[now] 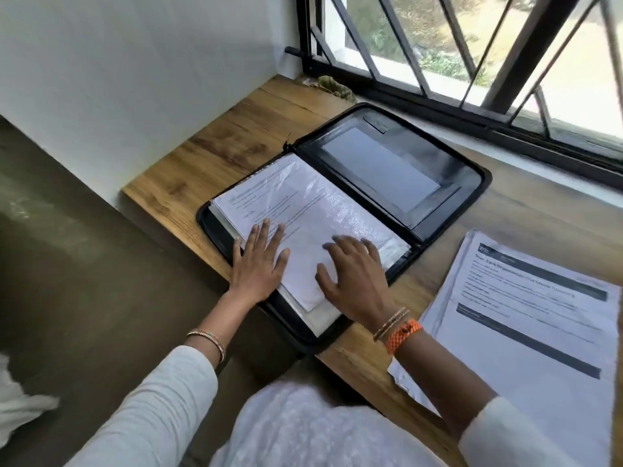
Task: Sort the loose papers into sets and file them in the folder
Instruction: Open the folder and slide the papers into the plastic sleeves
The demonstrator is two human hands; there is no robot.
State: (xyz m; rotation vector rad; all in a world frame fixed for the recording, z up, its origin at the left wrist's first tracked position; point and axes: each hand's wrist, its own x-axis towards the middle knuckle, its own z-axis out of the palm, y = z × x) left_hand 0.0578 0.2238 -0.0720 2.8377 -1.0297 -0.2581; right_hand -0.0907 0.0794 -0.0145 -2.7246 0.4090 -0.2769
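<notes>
Your two hands, left grip (258, 264) and right grip (354, 274) spread flat, press one glossy plastic sleeve (313, 210) in one black zip folder (472, 183); one paper stack (526, 332) lies right on the wooden surface (236, 139).

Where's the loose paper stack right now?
The white printed paper stack lies on the wooden desk, right of the open black zip folder, beside the right hand.

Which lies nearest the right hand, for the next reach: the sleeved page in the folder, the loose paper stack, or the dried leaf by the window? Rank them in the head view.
From the right hand:
1. Sleeved page, under its fingers.
2. Loose paper stack, on the desk to its right.
3. Dried leaf, far back by the window frame.
</notes>
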